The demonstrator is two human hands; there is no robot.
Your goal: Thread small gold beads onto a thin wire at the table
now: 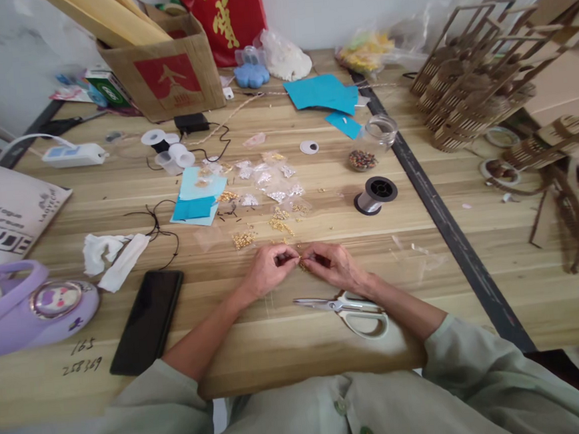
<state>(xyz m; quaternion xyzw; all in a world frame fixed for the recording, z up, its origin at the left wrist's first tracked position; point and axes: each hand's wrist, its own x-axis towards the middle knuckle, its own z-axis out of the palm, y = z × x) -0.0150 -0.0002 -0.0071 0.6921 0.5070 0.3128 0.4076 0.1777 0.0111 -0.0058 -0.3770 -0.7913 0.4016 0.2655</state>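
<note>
My left hand (272,270) and my right hand (332,265) meet fingertip to fingertip over the wooden table, both closed in a pinch. Between them shows a small cluster of gold beads (302,264), apparently on a thin thread; how each hand shares the hold is hard to make out. Fine pale thread ends (269,304) hang below my left hand. Just beyond my fingers lie loose piles of gold beads (244,239). White-handled scissors (344,307) rest beside my right wrist, blades pointing left. A spool of clear thread (375,195) sits farther off to the right.
A black phone (146,322) lies by my left forearm. Small bags of silver pieces (274,178) and blue paper (193,208) lie ahead. A jar of mixed beads (364,159) stands back right, near bamboo baskets (460,96). At the back left is a cardboard box (168,76).
</note>
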